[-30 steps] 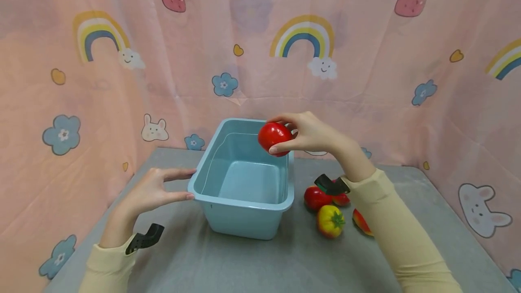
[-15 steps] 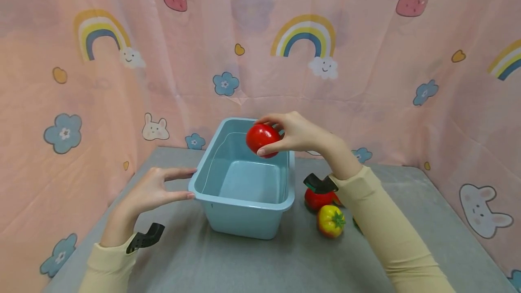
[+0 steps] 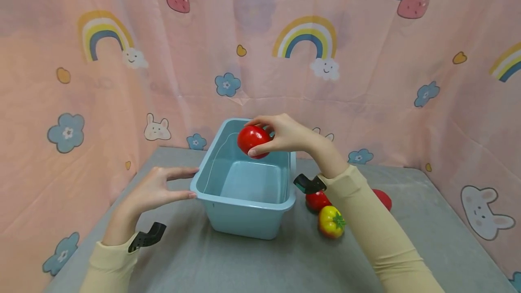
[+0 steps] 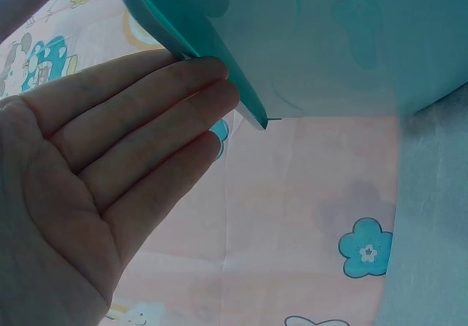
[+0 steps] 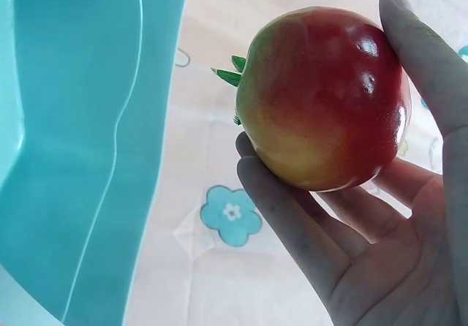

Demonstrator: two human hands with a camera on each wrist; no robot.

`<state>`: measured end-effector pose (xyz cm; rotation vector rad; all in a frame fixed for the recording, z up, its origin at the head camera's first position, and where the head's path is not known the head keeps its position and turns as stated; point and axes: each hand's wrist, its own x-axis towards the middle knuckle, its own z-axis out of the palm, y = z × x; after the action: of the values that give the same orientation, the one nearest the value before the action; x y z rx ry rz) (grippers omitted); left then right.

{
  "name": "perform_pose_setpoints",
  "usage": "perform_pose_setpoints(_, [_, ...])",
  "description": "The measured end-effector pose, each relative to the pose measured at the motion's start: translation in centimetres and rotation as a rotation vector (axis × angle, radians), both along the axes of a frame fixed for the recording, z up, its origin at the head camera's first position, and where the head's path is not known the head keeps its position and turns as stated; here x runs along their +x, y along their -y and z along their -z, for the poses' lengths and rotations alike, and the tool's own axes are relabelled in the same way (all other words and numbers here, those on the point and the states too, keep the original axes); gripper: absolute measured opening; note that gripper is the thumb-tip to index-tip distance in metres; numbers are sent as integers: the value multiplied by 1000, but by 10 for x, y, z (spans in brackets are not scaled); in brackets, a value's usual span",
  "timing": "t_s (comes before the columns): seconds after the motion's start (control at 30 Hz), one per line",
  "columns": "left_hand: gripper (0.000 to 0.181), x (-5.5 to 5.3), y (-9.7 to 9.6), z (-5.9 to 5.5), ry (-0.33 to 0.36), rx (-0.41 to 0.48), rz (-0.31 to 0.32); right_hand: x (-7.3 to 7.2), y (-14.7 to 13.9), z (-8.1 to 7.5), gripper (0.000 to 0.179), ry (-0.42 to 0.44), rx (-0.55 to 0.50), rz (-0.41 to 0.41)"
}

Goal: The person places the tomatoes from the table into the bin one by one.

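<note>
A glossy red tomato (image 3: pixel 253 141) is held in my right hand (image 3: pixel 286 134), above the inside of a light blue plastic basin (image 3: pixel 244 203). In the right wrist view the tomato (image 5: pixel 325 99) shows a yellow-green patch and small green leaves, with fingers and thumb around it. My left hand (image 3: pixel 152 193) touches the basin's left rim with thumb and forefinger apart. The left wrist view shows that hand (image 4: pixel 124 158) with straight fingers against the rim (image 4: pixel 252 110).
Right of the basin lie a yellow-and-red bell pepper (image 3: pixel 331 222) and a round red fruit or vegetable (image 3: pixel 317 201). Another red piece (image 3: pixel 383 199) is partly hidden behind my right sleeve. A patterned pink curtain (image 3: pixel 260 35) hangs behind the grey table (image 3: pixel 228 266).
My right hand has carried the tomato leftward, from over the basin's right rim to above its inside. The left hand has stayed at the rim.
</note>
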<state>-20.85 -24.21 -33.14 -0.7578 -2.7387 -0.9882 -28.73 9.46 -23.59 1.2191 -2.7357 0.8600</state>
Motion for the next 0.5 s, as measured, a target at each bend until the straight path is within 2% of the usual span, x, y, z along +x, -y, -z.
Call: perform_pose_setpoints(0.5, [58,0,1,1,1,16,11,-6,11,6,63,27,47,-3])
